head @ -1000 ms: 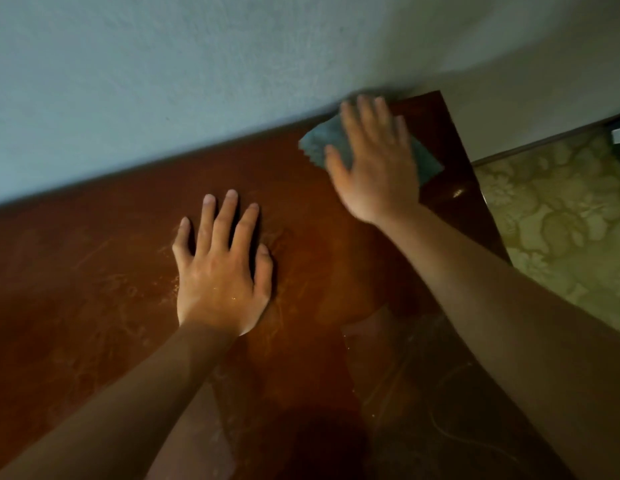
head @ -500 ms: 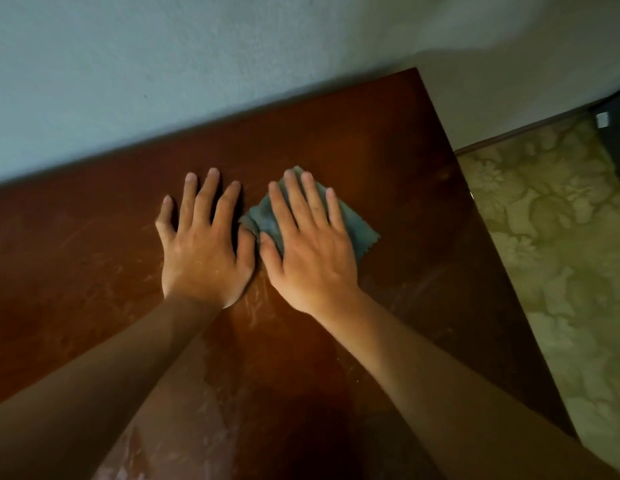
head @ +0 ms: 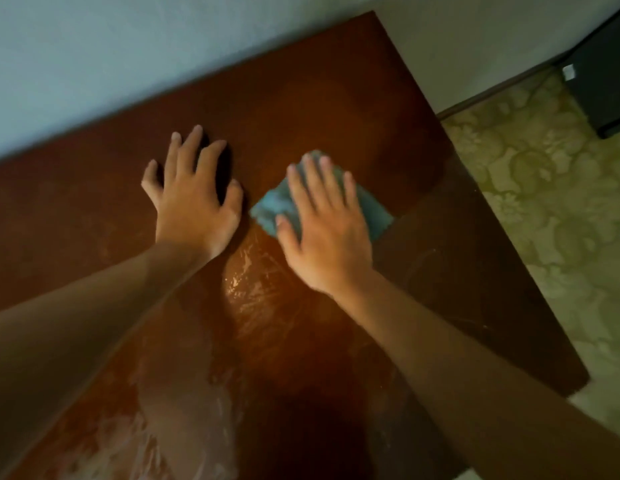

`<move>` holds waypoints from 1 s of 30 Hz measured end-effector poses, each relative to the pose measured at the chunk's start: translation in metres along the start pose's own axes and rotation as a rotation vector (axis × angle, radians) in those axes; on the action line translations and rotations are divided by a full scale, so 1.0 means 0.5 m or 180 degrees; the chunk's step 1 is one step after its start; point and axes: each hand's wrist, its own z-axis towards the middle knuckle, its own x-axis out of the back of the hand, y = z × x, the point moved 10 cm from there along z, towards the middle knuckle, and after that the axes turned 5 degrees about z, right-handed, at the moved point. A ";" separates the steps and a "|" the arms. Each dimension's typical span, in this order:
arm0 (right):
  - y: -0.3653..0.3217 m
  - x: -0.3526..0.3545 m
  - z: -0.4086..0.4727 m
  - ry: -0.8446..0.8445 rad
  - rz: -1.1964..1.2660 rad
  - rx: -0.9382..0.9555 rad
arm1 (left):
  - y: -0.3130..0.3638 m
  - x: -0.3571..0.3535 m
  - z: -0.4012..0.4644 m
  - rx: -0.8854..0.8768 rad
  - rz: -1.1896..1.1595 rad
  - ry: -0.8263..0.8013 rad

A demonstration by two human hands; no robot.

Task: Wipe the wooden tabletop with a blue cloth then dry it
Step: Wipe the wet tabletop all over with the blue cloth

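Observation:
The dark reddish wooden tabletop (head: 336, 109) fills most of the head view, with pale smears and streaks near its middle and front left. A folded blue cloth (head: 272, 207) lies flat on it, right of centre. My right hand (head: 327, 233) presses on the cloth with straight, spread fingers; the cloth's edges show to the left and right of the hand. My left hand (head: 192, 199) rests flat on the bare wood just left of the cloth, fingers spread.
A pale wall (head: 128, 57) runs along the table's far edge. The table's right edge drops to a patterned floor (head: 543, 209). A dark object (head: 606, 81) stands on the floor at the far right, by the wall.
My right hand slid the cloth from the far right corner to beside my left hand, then a little back to the right. The left hand stayed flat on the wood.

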 end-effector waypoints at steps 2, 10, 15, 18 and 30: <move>-0.030 -0.012 -0.029 -0.0073 0.0072 0.0282 | 0.038 0.000 -0.035 -0.0259 0.0048 -0.0025; 0.339 0.088 0.017 -0.0057 -0.0182 -0.1075 | 0.186 -0.076 -0.227 -0.1360 0.0381 -0.0412; 0.228 0.061 -0.032 0.0133 -0.0229 -0.1127 | 0.182 -0.093 -0.236 -0.1347 0.0594 -0.0324; 0.077 0.007 -0.082 -0.0059 -0.0158 -0.0315 | 0.182 -0.094 -0.239 -0.1348 0.0544 -0.0293; 0.283 0.075 -0.113 0.0132 -0.0200 -0.1528 | 0.186 -0.087 -0.239 -0.1350 0.0422 -0.0230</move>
